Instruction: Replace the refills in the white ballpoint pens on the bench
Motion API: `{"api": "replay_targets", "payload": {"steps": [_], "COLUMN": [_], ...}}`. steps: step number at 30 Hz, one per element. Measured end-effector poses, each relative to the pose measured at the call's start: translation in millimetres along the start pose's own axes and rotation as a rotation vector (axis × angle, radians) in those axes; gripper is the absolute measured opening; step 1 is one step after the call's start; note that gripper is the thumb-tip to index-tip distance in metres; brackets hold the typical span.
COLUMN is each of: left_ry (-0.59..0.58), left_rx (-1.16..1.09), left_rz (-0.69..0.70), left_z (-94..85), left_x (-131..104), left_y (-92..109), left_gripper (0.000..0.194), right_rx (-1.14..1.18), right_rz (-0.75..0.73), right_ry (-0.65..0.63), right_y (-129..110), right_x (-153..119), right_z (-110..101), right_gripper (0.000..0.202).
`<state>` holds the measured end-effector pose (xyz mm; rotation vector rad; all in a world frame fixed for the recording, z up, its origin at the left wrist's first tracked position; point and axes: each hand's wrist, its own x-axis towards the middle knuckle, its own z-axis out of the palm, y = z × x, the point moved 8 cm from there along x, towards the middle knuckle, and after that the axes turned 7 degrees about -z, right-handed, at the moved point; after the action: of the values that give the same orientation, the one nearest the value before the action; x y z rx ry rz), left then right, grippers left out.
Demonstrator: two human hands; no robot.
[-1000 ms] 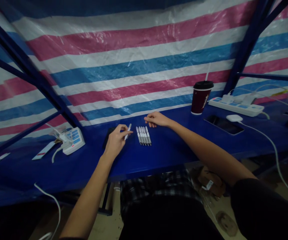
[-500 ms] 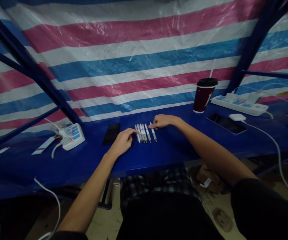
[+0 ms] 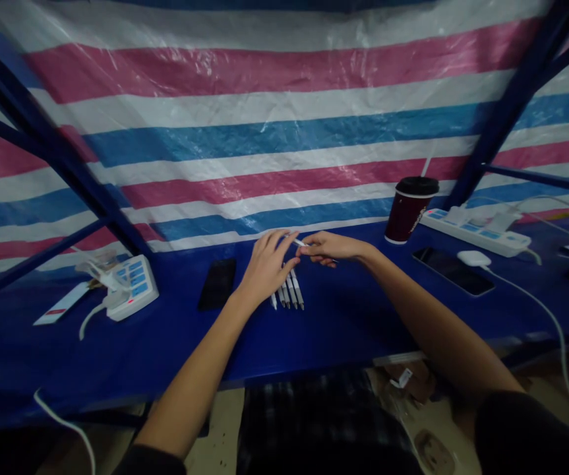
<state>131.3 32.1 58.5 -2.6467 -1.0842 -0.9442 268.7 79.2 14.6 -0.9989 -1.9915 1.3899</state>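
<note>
Several white and grey pens (image 3: 291, 291) lie side by side on the blue table (image 3: 333, 336), partly covered by my left hand (image 3: 266, 264). That hand is over their upper ends with its fingers apart, the fingertips at the end of a raised pen (image 3: 300, 243). My right hand (image 3: 330, 247) grips this pen between thumb and fingers, just above and right of the row. A black phone (image 3: 217, 284) lies to the left of my left hand.
A dark red cup (image 3: 409, 210) with a lid and straw stands at the back right. Near it are a power strip (image 3: 477, 231), a phone (image 3: 452, 270) and a white earphone case (image 3: 473, 258) with a cable. Another power strip (image 3: 136, 287) is on the left.
My right hand has picked up the pen from the right of the row. My left hand has moved right and up over the pens, its fingers spreading. The camera view has shifted slightly.
</note>
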Motion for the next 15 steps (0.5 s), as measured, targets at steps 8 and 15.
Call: {"api": "replay_targets", "payload": {"steps": [8, 15], "left_ry": [-0.057, -0.138], "left_rx": [0.125, 0.041], "left_rz": [0.004, -0.008], "left_z": [17.1, 28.2], "left_x": [-2.4, -14.0], "left_y": [-17.0, -14.9], "left_gripper": [0.027, 0.026], "right_rx": [0.087, -0.408], "right_rz": [0.036, -0.257], "right_ry": [-0.103, 0.097], "right_y": [20.7, -6.3], "right_x": [1.1, -4.0], "right_z": [9.3, 22.3], "right_gripper": [0.044, 0.032]}}
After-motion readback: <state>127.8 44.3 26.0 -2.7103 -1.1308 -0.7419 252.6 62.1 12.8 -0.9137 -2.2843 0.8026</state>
